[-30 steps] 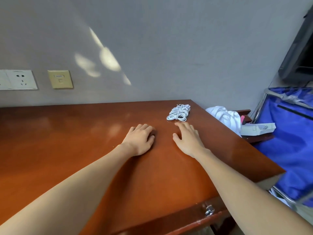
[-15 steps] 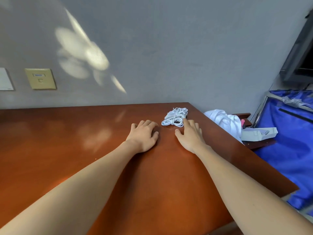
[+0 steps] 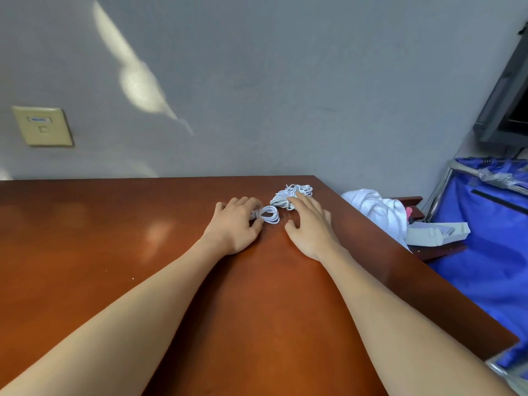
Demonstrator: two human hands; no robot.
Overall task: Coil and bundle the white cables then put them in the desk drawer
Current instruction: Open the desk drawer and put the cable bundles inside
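A pile of coiled white cables [image 3: 294,192] lies near the far right corner of the brown desk [image 3: 114,252]. One small white coil [image 3: 268,215] lies apart from it, a little to the left. My left hand [image 3: 235,224] has its curled fingers on the left end of that small coil and pinches it. My right hand [image 3: 311,224] lies flat with straight fingers, and its fingertips touch the near side of the pile. The desk drawer is out of view.
Right of the desk stands a blue-lined cart [image 3: 491,252]. A white cloth [image 3: 377,210] and a grey box [image 3: 437,232] lie on a low dark shelf beside the desk. A beige wall plate [image 3: 43,125] is on the grey wall.
Both hands slid forward to the cables. My left hand took hold of one small coil and drew it left out of the pile. The view shifted to the right.
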